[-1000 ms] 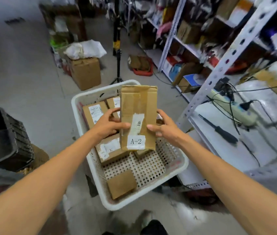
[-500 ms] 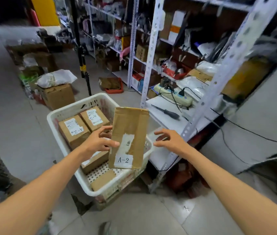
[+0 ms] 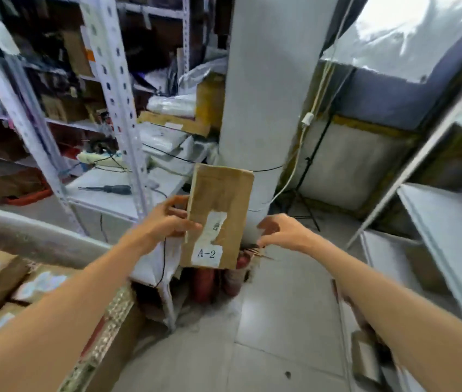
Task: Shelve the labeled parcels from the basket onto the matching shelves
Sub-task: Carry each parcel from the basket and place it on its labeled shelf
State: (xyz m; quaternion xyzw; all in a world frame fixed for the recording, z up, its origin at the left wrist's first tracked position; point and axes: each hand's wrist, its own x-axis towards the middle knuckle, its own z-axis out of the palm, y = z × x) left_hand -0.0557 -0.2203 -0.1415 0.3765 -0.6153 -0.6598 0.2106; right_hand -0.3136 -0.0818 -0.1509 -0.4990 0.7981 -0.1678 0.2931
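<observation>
Left hand (image 3: 167, 223), right of the white basket (image 3: 34, 236) at near left, grips the left edge of the upright A-2 parcel (image 3: 221, 205) before a white pillar (image 3: 266, 80); right hand (image 3: 285, 230) hovers just beside it, fingers loosely curled, empty.

Surface materials, shelving aisle.
The flat brown cardboard parcel (image 3: 224, 199) is matt and lightly creased, and carries a smooth white paper label (image 3: 206, 254). The white plastic basket (image 3: 26, 230), near left, has a smooth rim. The white perforated metal shelf upright (image 3: 116, 89) is painted. The pale grey floor tiles (image 3: 266, 321) are glossy. The silver foil sheeting (image 3: 410, 32), far right, is shiny and wrinkled.
</observation>
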